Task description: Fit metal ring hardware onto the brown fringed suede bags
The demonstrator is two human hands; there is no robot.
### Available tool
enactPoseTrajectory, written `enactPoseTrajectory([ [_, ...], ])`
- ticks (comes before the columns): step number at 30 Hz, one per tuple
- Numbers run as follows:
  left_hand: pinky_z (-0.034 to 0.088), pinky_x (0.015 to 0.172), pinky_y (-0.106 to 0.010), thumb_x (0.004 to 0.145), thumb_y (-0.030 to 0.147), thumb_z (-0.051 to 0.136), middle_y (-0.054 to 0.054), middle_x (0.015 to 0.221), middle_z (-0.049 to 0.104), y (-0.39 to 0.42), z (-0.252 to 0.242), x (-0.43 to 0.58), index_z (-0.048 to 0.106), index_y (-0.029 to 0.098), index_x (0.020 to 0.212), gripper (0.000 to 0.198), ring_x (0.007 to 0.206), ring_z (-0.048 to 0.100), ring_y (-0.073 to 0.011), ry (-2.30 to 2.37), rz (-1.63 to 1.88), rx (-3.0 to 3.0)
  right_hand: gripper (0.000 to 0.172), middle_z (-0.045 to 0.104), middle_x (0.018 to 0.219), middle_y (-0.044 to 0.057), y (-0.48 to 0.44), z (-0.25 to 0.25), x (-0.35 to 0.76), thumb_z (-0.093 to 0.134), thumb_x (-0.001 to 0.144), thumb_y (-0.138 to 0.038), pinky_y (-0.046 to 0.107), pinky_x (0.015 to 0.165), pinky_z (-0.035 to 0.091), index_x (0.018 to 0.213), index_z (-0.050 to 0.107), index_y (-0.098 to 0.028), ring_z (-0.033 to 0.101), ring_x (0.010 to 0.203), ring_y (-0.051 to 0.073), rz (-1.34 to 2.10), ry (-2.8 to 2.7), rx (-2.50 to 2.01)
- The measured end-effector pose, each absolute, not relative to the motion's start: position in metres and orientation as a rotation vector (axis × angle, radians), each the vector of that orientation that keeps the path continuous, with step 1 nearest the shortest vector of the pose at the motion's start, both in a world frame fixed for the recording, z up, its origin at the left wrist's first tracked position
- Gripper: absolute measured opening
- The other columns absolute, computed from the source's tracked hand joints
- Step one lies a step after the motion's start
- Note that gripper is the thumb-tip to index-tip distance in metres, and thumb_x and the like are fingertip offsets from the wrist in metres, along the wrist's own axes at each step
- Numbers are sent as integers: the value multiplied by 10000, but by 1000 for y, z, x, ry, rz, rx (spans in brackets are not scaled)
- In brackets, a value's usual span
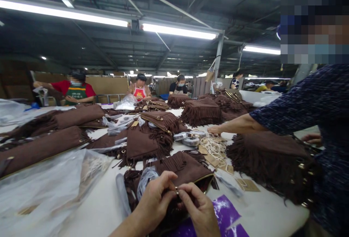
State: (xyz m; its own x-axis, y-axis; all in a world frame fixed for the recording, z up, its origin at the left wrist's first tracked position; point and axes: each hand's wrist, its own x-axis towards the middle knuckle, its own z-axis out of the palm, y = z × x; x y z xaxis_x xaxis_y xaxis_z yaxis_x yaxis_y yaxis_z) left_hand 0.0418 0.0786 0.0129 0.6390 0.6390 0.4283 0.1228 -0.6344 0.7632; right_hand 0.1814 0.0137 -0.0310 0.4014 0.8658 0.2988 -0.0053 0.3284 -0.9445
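Observation:
A brown fringed bag lies in front of me with its zipped edge toward me. Over its near side, my left hand and my right hand meet, thumbs and fingers pinched on a small gold metal piece. A coil wrapped in clear plastic sits on the bag beside my left hand. Under and beside my right hand is a purple printed sheet.
A person in dark blue at the right reaches toward white strings with tan tags. Brown fringed bags are piled around the white table. Plastic sheeting lies at left. Other people stand beyond.

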Motion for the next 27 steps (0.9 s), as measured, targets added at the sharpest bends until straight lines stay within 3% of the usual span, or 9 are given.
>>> enactPoseTrajectory([
  [8,403,713,-239,805,60,506,30,755,610,77,21,42,533,201,987,231,735,583,-143,627,834,2177,279,615,751,3,16,-37,190,662,852,-478,207,591,524,800,716,-210,597,699,164,730,-1109,-1084],
  [13,386,688,-234,765,25,502,33,731,583,76,25,44,529,194,908,223,714,562,-140,627,795,2167,259,579,664,-22,17,-45,193,650,869,-452,209,569,487,818,700,-203,562,583,129,767,-1133,-1104],
  [27,368,677,-238,753,32,503,29,739,585,76,24,45,519,193,850,189,718,556,-139,633,773,2118,271,524,611,-45,17,-43,185,650,853,-453,213,532,452,763,671,-199,532,525,123,682,-1097,-1129],
])
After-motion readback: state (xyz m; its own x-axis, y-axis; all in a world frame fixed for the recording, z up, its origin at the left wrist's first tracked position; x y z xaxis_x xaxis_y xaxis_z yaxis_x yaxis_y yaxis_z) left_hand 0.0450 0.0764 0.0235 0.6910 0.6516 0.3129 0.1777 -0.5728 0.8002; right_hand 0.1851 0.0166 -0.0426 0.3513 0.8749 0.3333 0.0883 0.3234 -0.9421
